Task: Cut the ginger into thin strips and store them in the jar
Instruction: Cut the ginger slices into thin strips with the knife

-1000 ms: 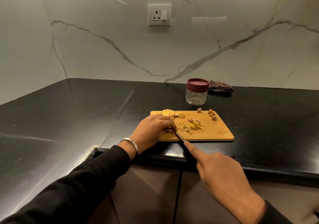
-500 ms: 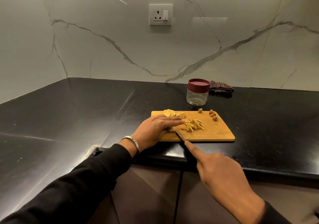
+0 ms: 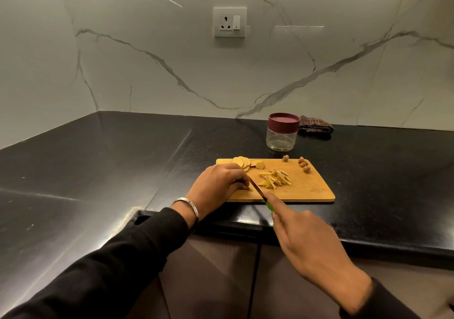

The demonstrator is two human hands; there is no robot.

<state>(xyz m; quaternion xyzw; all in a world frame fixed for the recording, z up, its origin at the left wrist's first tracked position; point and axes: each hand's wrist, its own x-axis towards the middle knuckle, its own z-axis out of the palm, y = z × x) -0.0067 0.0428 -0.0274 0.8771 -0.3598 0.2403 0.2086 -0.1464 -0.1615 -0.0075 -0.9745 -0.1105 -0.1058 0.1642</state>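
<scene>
— On the near-left corner of the cutting board (image 3: pixel 312 191), what's under the blade?

— One small ginger slice (image 3: pixel 249 189), lying flat just by the near edge. My left hand (image 3: pixel 216 186) sits on top of it, fingers curled down and bunched together, tips pinning it. The knife (image 3: pixel 258 189) runs from near-right up to far-left, its blade right against those fingertips on their right side.

— And the other hand?

— My right hand (image 3: pixel 307 240) is wrapped round the green handle, forefinger laid straight along the spine, the rest clamped underneath. I judge it the cutting hand; left only steadies.

— Where's the rest of the ginger?

— Cut strips (image 3: pixel 276 180) in a loose heap just right of the blade, mid-board. Uncut rounds (image 3: pixel 242 162) fanned at the far-left corner, touching one another. A few brown trimmings (image 3: pixel 303 165) at the far-right edge.

— The jar (image 3: pixel 282 132)?

— Beyond the board's far edge, apart from it, maroon lid on, nothing visible inside. Folded cloth (image 3: pixel 315 124) just to its right.

— Risk?

— Fingertips very close to the edge, I reckon.
</scene>
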